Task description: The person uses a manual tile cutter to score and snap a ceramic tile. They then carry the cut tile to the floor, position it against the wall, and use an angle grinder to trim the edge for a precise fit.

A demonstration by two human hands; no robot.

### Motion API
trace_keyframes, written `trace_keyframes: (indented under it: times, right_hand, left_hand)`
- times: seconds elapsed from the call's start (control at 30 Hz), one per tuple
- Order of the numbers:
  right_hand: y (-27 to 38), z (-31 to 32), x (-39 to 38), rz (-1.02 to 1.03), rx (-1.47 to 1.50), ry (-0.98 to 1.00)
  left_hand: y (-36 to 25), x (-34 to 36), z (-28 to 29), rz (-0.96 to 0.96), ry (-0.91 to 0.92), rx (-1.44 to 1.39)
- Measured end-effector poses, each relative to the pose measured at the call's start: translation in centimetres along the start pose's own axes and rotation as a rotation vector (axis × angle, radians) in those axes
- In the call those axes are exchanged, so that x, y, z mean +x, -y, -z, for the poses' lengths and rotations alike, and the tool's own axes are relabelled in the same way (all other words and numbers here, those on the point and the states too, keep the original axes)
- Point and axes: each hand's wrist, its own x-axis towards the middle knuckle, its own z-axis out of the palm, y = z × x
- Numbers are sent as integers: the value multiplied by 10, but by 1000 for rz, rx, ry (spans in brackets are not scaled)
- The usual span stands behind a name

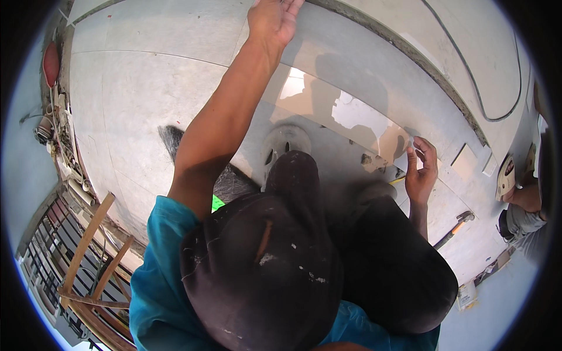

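Note:
My left arm reaches across to the top edge, where my left hand (274, 22) is partly cut off by the picture; its fingertips and anything in them are hidden. On the right, my right hand (422, 171) is closed, thumb and fingers pinching a small whitish piece (411, 141) whose kind I cannot make out. That pinch lies close to the right end of a long, glossy beige strip of tile (319, 104). Bright reflections and arm shadows fall across the strip. Pale grey floor tiles (146, 88) lie around it.
A hammer (455, 230) lies on the right, beyond a small beige tile piece (464, 161). Another person's sandalled foot (508, 182) is at the far right. A dark cable (468, 70) curves at upper right. Wooden bars (88, 243) and a metal railing (50, 257) stand lower left.

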Motion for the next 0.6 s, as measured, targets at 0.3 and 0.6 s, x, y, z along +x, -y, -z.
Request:
trace_keyframes:
  times: [0.3,0.6]
  right_hand:
    - [-1,-7,-12,-48,85,44]
    - [-1,-7,-18,-36,92,14]
  left_hand:
    - [3,-20,-28,165,16,120]
    - [6,9,0,41,-19,56]
